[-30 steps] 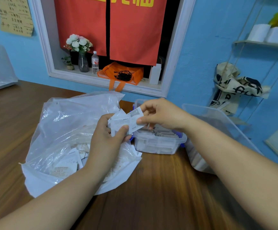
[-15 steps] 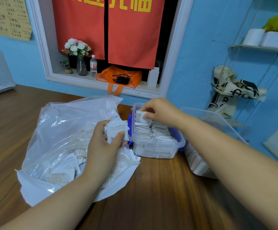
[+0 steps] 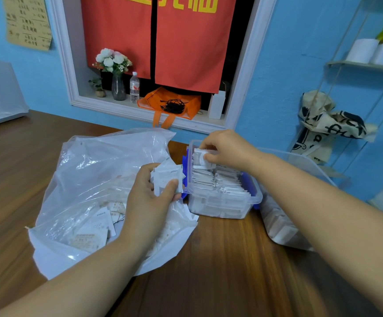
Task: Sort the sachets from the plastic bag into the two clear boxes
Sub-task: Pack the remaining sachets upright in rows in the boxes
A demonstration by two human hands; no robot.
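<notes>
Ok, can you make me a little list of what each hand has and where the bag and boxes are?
left hand: holds a bunch of sachets above the plastic bag
right hand: pinches a single sachet at the far end of the small clear box
small clear box: nearly full, sachets standing in rows
large clear box: to the right, partly behind the right arm, sachets inside
plastic bag: open on the wooden table, left of the boxes, loose sachets inside
</notes>
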